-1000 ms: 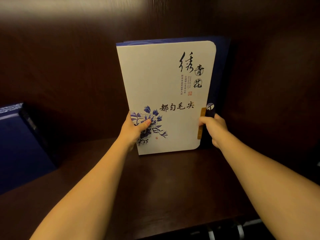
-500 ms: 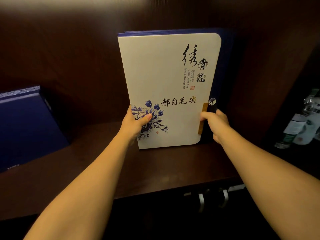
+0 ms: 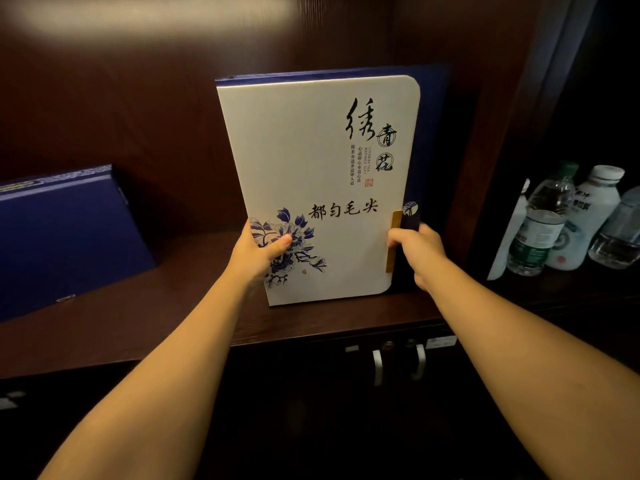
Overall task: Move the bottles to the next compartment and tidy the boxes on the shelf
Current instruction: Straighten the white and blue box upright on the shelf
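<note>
A tall white box (image 3: 311, 161) with blue flower print and black calligraphy stands upright on the dark wooden shelf (image 3: 173, 313), close to the compartment's right wall. My left hand (image 3: 258, 252) grips its lower left edge, thumb on the front. My right hand (image 3: 417, 251) holds its lower right edge by the gold clasp. A dark blue box (image 3: 59, 237) leans at the far left of the same compartment. In the compartment to the right stand several plastic bottles: a clear one with a green label (image 3: 540, 233), a white one (image 3: 585, 223), and a clear one (image 3: 620, 230) at the frame edge.
A dark vertical divider (image 3: 485, 150) separates the two compartments. Below the shelf are cabinet doors with two silver handles (image 3: 398, 362). Bare shelf lies between the blue box and the white box.
The view has shifted back and to the right, bringing the bottles and cabinet handles into sight. Both hands keep the same grip on the white box, which stays upright.
</note>
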{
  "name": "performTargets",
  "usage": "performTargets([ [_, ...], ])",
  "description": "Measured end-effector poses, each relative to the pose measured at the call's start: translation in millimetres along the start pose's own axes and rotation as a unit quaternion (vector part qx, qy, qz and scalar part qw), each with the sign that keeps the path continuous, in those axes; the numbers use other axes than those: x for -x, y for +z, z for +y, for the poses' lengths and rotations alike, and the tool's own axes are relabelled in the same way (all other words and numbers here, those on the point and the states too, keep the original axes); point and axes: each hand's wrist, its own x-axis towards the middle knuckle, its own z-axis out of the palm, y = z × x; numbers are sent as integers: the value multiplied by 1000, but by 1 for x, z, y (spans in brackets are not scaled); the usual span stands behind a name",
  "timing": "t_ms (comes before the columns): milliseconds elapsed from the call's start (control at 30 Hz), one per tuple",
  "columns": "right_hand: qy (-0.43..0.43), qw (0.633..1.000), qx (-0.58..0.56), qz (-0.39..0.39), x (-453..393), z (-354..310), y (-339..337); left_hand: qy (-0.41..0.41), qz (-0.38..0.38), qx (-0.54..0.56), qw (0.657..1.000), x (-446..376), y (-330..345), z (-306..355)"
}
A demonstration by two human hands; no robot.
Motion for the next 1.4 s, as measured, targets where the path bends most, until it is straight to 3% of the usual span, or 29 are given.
performTargets([
  [1333,-26,999,17,-35,24,7,-13,-25,6,4,1000,26,-3,3],
  [1400,-48,998,29,-3,29,8,-12,-45,-9,-3,999,30,-12,2],
])
